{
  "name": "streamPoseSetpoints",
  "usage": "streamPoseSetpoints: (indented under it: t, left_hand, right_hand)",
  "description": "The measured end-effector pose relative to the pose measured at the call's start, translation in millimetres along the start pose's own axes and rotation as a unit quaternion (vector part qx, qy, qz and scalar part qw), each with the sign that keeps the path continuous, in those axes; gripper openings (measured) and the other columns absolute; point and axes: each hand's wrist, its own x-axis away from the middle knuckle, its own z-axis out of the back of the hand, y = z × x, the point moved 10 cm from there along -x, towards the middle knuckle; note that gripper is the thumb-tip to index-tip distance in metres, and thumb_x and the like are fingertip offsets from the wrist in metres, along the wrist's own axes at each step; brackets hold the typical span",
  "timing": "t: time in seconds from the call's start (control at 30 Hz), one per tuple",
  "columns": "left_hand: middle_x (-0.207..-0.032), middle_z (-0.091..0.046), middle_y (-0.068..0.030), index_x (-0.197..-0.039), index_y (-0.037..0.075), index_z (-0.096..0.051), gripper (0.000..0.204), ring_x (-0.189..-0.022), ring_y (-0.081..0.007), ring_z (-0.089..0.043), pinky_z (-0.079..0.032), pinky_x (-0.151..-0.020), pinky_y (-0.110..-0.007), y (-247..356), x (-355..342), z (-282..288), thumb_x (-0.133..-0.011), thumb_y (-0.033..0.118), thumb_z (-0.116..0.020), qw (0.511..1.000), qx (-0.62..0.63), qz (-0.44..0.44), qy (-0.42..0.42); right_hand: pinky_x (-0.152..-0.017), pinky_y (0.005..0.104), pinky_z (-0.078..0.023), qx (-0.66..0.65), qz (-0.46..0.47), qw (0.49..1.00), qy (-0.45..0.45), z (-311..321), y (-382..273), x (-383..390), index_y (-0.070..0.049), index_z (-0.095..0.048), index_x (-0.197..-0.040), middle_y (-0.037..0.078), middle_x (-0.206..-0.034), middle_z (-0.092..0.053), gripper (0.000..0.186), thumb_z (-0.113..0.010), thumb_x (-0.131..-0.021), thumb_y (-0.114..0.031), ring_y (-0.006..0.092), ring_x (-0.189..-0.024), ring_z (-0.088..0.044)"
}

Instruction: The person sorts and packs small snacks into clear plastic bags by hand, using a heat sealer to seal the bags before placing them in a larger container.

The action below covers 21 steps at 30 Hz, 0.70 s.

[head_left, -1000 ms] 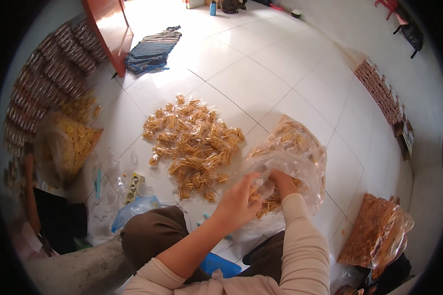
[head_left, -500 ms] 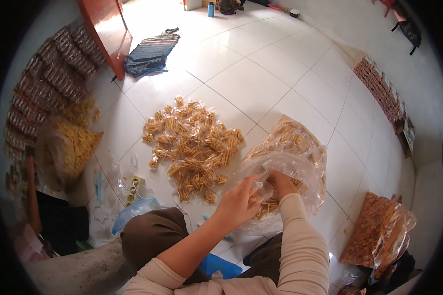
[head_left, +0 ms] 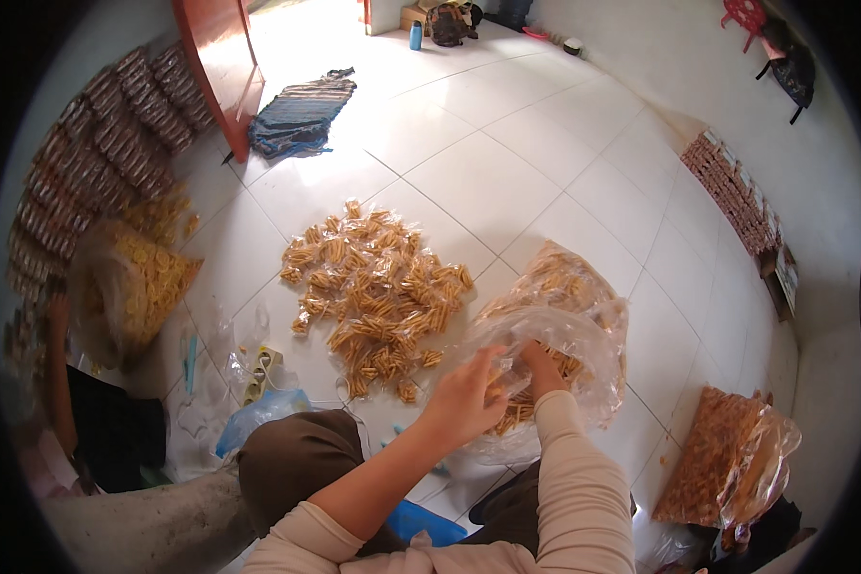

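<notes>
A large clear plastic bag (head_left: 603, 306) of golden-brown snack sticks lies open in front of me, its mouth turned my way. My right hand (head_left: 542, 368) reaches into that mouth among the sticks; its fingers are hidden there. At the left side of the opening, my left hand (head_left: 469, 397) has its fingers curled around a small clear plastic bag (head_left: 515, 381), partly covered by the hand. Left of the large bag, a heap of small filled packets (head_left: 373, 297) of the same sticks is spread over the tiles.
Another person's arm (head_left: 59, 383) shows at far left, beside a bag of yellow ring snacks (head_left: 143, 287) and stacked packets (head_left: 105, 134). A power strip (head_left: 261, 373) and blue plastic bag (head_left: 263, 421) lie by my left knee. A bag of orange-brown snacks (head_left: 713, 459) sits right.
The view has shifted slightly. My right hand is still in the large bag, a little lower, and the bag's mouth has sagged and spread. My left hand stays at the opening.
</notes>
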Motion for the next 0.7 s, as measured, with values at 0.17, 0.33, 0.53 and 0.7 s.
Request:
streamPoseSetpoints:
  t: [0.17,0.33,0.53,0.7]
  left_hand:
    - [-0.081,-0.052,-0.0107,-0.123,0.009,-0.036,0.054,-0.069,-0.0216,-0.055,-0.047,-0.064,-0.032,-3.0,1.2,-0.4,-0.076,0.011,-0.062,1.0,0.007,-0.001,-0.002]
    - [-0.084,-0.054,-0.0152,-0.122,0.007,-0.036,0.054,-0.076,-0.0269,-0.056,-0.046,-0.069,-0.037,1.5,4.1,1.6,-0.074,0.01,-0.062,1.0,0.011,0.021,-0.015]
    - [-0.072,-0.046,-0.0043,-0.122,0.007,-0.036,0.055,-0.064,-0.0138,-0.049,-0.044,-0.063,-0.027,7.2,4.0,8.4,-0.076,0.011,-0.064,0.999,0.031,0.01,-0.001]
    - [-0.087,-0.056,-0.0117,-0.123,0.008,-0.037,0.056,-0.078,-0.0238,-0.059,-0.047,-0.072,-0.033,-4.3,7.5,21.8,-0.074,0.013,-0.064,0.995,0.071,0.066,0.005]
  right_hand:
    - [-0.075,0.0373,-0.048,-0.003,0.006,1.0,-0.008,-1.4,-4.1,4.2,-0.002,-0.064,-0.094,0.017,-0.091,-0.064,0.03,-0.063,-0.071,-0.021,0.0305,-0.083,-0.062]
    - [-0.075,0.0373,-0.048,-0.016,0.03,0.999,-0.026,-7.1,-8.6,-1.5,-0.003,-0.064,-0.094,0.017,-0.09,-0.064,0.03,-0.063,-0.071,-0.021,0.0305,-0.083,-0.062]
    - [-0.075,0.0372,-0.048,-0.06,0.055,0.993,-0.085,-19.5,0.6,-23.8,-0.003,-0.064,-0.094,0.017,-0.09,-0.064,0.03,-0.063,-0.071,-0.021,0.0305,-0.083,-0.062]
    - [-0.068,0.0343,-0.048,-0.077,-0.002,0.99,-0.114,-2.7,9.9,-6.7,-0.005,-0.064,-0.089,0.014,-0.08,-0.065,0.029,-0.069,-0.066,-0.021,0.0268,-0.075,-0.062]
